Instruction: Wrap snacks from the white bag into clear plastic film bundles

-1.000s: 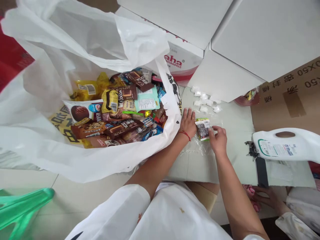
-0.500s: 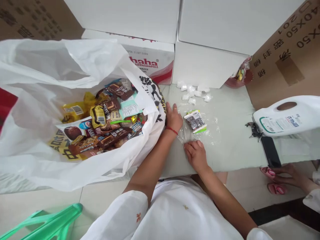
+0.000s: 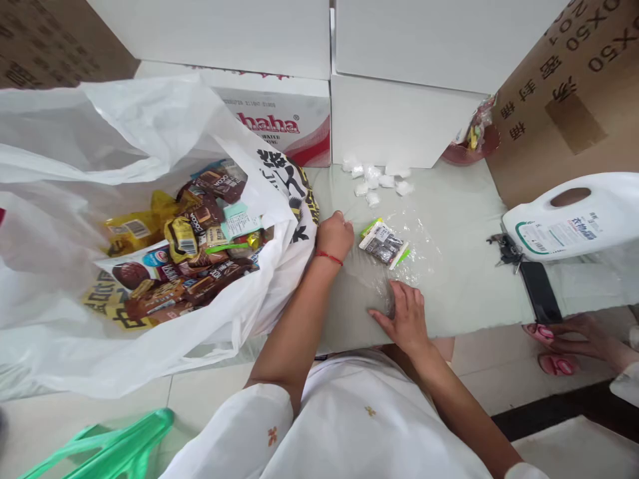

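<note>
A packet (image 3: 383, 243) lies, seemingly on film (image 3: 418, 243), right of the bag (image 3: 279, 259).

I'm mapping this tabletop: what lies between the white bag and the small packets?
The head view shows the left hand there, beside the white bag, then clear plastic film up to the packets.

You're in home or small shop's back room; can't tell which. Domestic signs before you: white plastic laundry-detergent jug (image 3: 574, 223) at right edge, pink slippers (image 3: 562, 364) lower right, pale tiled floor (image 3: 486, 359). Stockroom signs: brown cardboard carton (image 3: 574, 123) with black print upper right, red-and-white cardboard carton (image 3: 284, 126) upper middle.
</note>
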`<act>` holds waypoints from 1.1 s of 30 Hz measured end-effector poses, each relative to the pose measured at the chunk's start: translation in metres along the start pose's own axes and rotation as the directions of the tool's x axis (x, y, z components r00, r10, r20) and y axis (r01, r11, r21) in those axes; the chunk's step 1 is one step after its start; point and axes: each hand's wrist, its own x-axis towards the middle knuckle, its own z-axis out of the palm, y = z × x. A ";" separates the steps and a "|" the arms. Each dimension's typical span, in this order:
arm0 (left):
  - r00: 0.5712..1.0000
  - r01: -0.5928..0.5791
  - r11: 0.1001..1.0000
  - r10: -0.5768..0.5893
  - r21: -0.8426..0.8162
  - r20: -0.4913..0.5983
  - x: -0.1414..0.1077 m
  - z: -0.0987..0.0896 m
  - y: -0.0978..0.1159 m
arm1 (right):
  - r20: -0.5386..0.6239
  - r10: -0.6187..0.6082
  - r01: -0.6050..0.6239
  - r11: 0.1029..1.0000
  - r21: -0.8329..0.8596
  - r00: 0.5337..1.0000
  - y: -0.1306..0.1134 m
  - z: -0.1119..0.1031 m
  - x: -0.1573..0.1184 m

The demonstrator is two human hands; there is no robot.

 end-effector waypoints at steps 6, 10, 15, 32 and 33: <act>0.990 0.126 0.887 -0.140 -0.444 0.001 0.015 0.001 -0.004 | -0.093 0.064 -0.039 0.967 0.252 0.994 -0.001 -0.013 0.016; 0.926 0.338 0.535 -0.336 -0.774 0.172 0.031 0.008 0.006 | -0.015 0.373 -0.301 0.771 0.561 0.928 0.014 -0.033 0.039; 0.884 0.363 0.304 -0.410 -0.881 0.223 0.042 0.016 0.018 | 0.127 0.658 -0.548 0.485 0.682 0.742 0.042 -0.030 0.068; 0.647 -0.747 0.665 0.727 0.002 -0.230 -0.050 0.049 0.048 | 0.124 0.657 -0.668 0.721 0.183 0.743 0.047 -0.025 0.061; 0.661 -0.739 0.674 0.730 0.019 -0.175 -0.049 0.056 0.050 | 0.139 0.657 -0.672 0.721 0.168 0.741 0.049 -0.026 0.058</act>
